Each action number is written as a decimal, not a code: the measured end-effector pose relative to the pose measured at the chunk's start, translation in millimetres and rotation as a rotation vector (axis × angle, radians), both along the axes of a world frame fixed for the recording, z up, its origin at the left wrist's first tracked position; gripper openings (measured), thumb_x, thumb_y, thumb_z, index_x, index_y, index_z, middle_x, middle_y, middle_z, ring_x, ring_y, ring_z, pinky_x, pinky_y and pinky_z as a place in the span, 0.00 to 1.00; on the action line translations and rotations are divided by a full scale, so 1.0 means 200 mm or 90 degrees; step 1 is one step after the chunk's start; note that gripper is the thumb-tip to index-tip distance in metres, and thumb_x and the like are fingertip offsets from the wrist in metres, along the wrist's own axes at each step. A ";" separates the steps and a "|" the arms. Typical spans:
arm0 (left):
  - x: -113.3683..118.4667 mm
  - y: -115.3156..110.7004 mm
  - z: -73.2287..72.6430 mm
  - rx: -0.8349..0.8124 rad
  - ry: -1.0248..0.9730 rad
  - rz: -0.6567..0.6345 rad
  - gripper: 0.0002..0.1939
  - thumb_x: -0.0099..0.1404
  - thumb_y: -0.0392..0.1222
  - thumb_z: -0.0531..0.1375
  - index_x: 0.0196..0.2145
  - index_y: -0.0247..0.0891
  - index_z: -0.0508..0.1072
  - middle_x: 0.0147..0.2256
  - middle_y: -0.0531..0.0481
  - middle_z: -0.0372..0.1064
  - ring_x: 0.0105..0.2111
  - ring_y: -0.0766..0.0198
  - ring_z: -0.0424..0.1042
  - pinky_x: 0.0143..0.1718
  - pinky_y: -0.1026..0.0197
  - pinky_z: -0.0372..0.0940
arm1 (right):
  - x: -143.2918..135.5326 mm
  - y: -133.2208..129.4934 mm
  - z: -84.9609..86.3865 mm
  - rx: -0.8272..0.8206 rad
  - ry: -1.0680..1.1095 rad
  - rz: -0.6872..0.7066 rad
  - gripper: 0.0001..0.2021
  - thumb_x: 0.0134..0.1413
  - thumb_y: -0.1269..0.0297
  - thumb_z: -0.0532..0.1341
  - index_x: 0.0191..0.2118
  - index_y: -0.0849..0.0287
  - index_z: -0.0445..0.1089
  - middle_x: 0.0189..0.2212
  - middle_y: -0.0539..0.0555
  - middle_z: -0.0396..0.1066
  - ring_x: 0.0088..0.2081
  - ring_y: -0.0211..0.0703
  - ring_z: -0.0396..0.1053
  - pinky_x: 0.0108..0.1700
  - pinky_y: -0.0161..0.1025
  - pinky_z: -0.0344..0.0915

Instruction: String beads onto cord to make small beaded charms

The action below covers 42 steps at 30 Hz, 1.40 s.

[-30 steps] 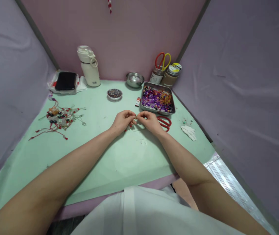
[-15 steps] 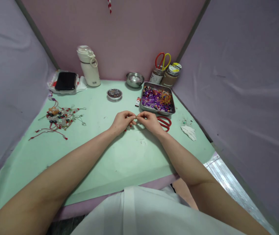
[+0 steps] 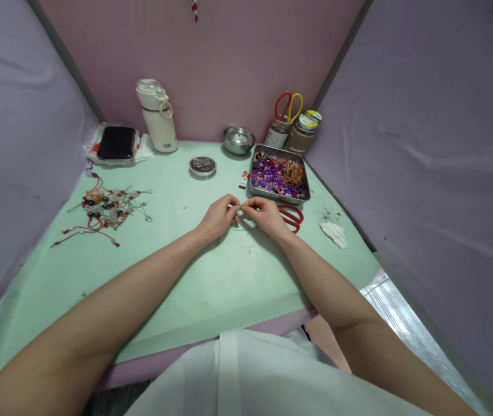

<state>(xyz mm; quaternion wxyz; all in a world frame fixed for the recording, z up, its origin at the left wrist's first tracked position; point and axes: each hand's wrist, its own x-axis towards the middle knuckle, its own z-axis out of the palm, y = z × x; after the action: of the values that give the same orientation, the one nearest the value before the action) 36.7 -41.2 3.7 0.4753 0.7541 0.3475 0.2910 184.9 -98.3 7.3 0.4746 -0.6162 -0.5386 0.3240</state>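
Note:
My left hand (image 3: 221,216) and my right hand (image 3: 264,215) meet fingertip to fingertip over the middle of the green-covered table. Each pinches a thin greenish cord (image 3: 245,227), which hangs in a small loop below the fingers. Where the cord passes between the fingertips is too small to make out. Red-handled scissors (image 3: 292,217) lie just right of my right hand, partly hidden by it. Beyond that hand stands a metal tray (image 3: 277,200) of purple and mixed beads with orange cord among them.
Beaded strings (image 3: 105,208) lie in a heap at left. Along the back stand a phone (image 3: 117,143) on a box, a cream bottle (image 3: 159,124), a round case (image 3: 202,166), a steel bowl (image 3: 238,142) and jars (image 3: 302,136). A crumpled tissue (image 3: 333,234) lies at right.
My left hand has turned slightly and its fingers have curled in. The red beads seen beneath it are now hidden. My right hand has barely moved.

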 end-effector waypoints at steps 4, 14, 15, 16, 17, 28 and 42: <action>0.01 -0.01 0.00 -0.020 -0.008 0.001 0.03 0.65 0.34 0.52 0.33 0.38 0.64 0.20 0.55 0.68 0.21 0.68 0.68 0.27 0.64 0.61 | 0.00 0.00 -0.01 0.004 0.006 0.003 0.08 0.48 0.60 0.62 0.28 0.60 0.71 0.27 0.51 0.71 0.30 0.38 0.65 0.36 0.38 0.60; 0.02 0.00 -0.01 -0.134 -0.079 0.031 0.01 0.62 0.35 0.55 0.34 0.37 0.66 0.22 0.52 0.70 0.21 0.68 0.67 0.23 0.66 0.60 | 0.00 0.00 0.00 -0.015 0.054 -0.010 0.09 0.47 0.59 0.61 0.28 0.60 0.70 0.26 0.49 0.68 0.28 0.36 0.61 0.33 0.37 0.58; 0.02 0.01 -0.01 -0.161 -0.095 0.038 0.02 0.62 0.35 0.56 0.34 0.37 0.66 0.22 0.52 0.70 0.21 0.68 0.67 0.23 0.66 0.60 | 0.00 0.00 0.00 -0.017 0.057 -0.009 0.09 0.48 0.59 0.61 0.28 0.60 0.70 0.26 0.49 0.68 0.28 0.36 0.61 0.33 0.37 0.57; 0.02 0.01 -0.02 -0.186 -0.113 0.044 0.03 0.61 0.35 0.57 0.35 0.37 0.67 0.23 0.51 0.71 0.21 0.69 0.67 0.23 0.66 0.60 | 0.00 0.00 0.00 -0.020 0.058 -0.007 0.09 0.48 0.58 0.61 0.28 0.60 0.70 0.26 0.49 0.68 0.28 0.36 0.61 0.33 0.37 0.57; 0.02 0.01 -0.02 -0.211 -0.131 0.046 0.03 0.60 0.35 0.58 0.35 0.36 0.68 0.23 0.51 0.71 0.21 0.69 0.67 0.24 0.66 0.61 | 0.01 0.00 0.00 -0.022 0.058 -0.005 0.10 0.48 0.58 0.61 0.29 0.60 0.70 0.26 0.49 0.68 0.27 0.36 0.61 0.33 0.36 0.57; 0.00 0.01 0.01 -0.232 -0.122 0.023 0.06 0.54 0.40 0.64 0.29 0.35 0.73 0.25 0.50 0.72 0.24 0.69 0.67 0.27 0.64 0.60 | 0.01 0.00 0.02 -0.041 0.027 -0.007 0.09 0.47 0.59 0.61 0.28 0.61 0.70 0.25 0.49 0.68 0.27 0.35 0.60 0.32 0.36 0.57; 0.01 0.00 0.02 -0.173 -0.144 0.007 0.04 0.56 0.38 0.61 0.30 0.36 0.69 0.22 0.52 0.68 0.22 0.69 0.65 0.25 0.65 0.61 | 0.01 0.00 0.01 -0.049 0.015 -0.007 0.08 0.45 0.60 0.60 0.27 0.61 0.70 0.24 0.49 0.67 0.26 0.34 0.58 0.30 0.35 0.56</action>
<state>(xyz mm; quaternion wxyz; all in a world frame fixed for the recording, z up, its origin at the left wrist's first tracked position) 38.6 -41.7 7.6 0.6070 0.6437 0.3322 0.3269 187.5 -98.7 9.4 0.4590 -0.6328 -0.5166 0.3492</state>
